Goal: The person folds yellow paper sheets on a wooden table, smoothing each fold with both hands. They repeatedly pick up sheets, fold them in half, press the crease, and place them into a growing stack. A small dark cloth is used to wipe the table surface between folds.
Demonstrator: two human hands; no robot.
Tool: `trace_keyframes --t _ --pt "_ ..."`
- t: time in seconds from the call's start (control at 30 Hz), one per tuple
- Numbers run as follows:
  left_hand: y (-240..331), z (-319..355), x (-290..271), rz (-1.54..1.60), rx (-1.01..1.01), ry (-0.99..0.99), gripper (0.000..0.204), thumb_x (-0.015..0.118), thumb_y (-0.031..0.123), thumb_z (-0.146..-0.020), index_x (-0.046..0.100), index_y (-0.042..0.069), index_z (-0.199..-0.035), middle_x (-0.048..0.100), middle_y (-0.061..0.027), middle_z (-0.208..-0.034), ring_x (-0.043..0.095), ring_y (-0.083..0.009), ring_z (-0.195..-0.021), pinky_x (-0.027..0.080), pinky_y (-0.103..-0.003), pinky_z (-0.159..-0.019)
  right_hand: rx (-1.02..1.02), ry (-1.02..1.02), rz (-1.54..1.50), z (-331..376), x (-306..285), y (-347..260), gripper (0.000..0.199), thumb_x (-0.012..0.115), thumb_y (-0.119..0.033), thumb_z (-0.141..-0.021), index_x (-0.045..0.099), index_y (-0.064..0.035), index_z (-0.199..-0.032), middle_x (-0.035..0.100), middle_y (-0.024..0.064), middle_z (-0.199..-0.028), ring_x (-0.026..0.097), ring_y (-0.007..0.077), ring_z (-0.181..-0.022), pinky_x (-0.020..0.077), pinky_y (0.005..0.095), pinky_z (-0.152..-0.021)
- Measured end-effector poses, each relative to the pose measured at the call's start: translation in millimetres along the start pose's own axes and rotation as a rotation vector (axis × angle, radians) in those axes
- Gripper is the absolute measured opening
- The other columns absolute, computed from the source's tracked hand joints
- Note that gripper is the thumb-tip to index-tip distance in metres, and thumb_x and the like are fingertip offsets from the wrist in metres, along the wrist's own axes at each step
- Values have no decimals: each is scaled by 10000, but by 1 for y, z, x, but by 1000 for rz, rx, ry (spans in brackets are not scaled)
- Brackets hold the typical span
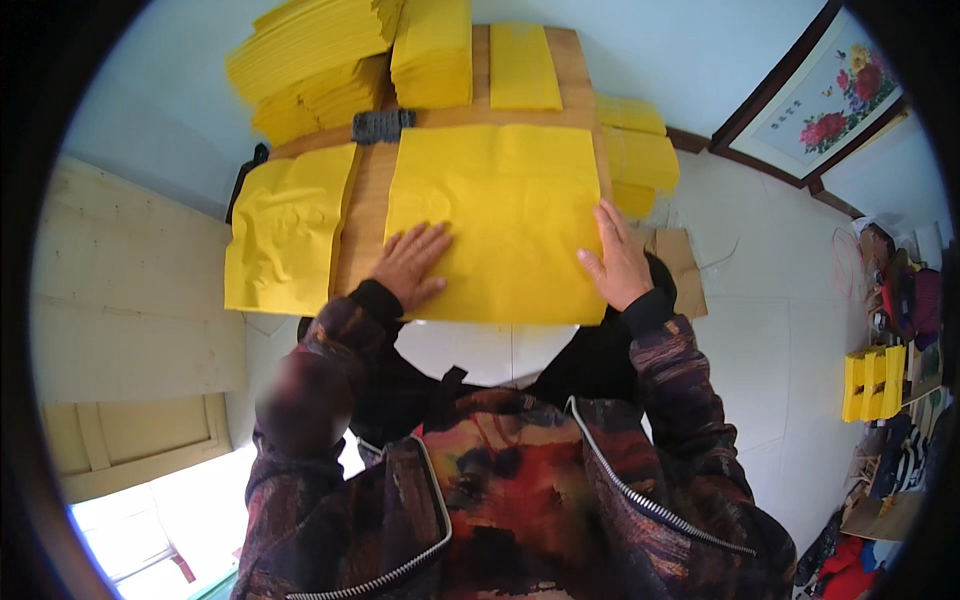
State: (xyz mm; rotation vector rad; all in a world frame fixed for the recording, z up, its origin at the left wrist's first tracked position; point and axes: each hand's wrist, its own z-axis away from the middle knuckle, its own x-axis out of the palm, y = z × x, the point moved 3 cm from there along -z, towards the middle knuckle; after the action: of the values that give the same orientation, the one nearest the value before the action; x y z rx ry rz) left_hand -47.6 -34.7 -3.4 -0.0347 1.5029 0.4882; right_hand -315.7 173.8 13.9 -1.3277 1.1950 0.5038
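A large yellow sheet (505,225) lies spread over the near part of a wooden table, with faint creases across it. My left hand (412,262) rests on its lower left area, fingers spread flat. At the sheet's right edge is my right hand (618,262), fingers stretched out and thumb apart, touching the side of the sheet. Neither hand grips anything. To the left lies another yellow sheet or pile (285,230), wrinkled and shiny, hanging a little past the table edge.
Thick stacks of folded yellow sheets (432,55) stand at the table's far side, near a dark grey block-shaped thing (384,126). A thinner yellow pile (525,68) lies on the bare wood (480,85). More yellow bundles (640,160) and cardboard (677,270) sit right of the table.
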Motion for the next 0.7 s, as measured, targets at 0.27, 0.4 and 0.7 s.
trace_keyframes --t 0.27,0.4,0.7 --pt "-14 30 -30 -24 72 -4 809 632 533 -790 358 109 -1423 303 -146 -1482 272 -361 -1365 230 -463 -1116 -156 -315 99 32 -18 -25 885 762 -424 -694 373 13 -1359 322 171 -1452 292 314 -1363 244 439 -1112" --pt "-10 41 -39 -9 72 -85 883 733 465 -705 353 129 -1428 307 -131 -1482 275 -346 -1366 246 -454 -1114 -146 -405 160 40 -25 -31 977 811 -399 -623 335 -15 -1385 262 134 -1489 250 294 -1390 214 467 -1127" --pt "-15 60 -36 -229 138 -103 834 731 184 -688 347 193 -1428 326 -60 -1489 339 -271 -1345 314 -418 -1085 -291 -325 291 46 -26 -27 883 788 -99 -602 370 -78 -1380 318 100 -1468 312 269 -1363 260 441 -1108"
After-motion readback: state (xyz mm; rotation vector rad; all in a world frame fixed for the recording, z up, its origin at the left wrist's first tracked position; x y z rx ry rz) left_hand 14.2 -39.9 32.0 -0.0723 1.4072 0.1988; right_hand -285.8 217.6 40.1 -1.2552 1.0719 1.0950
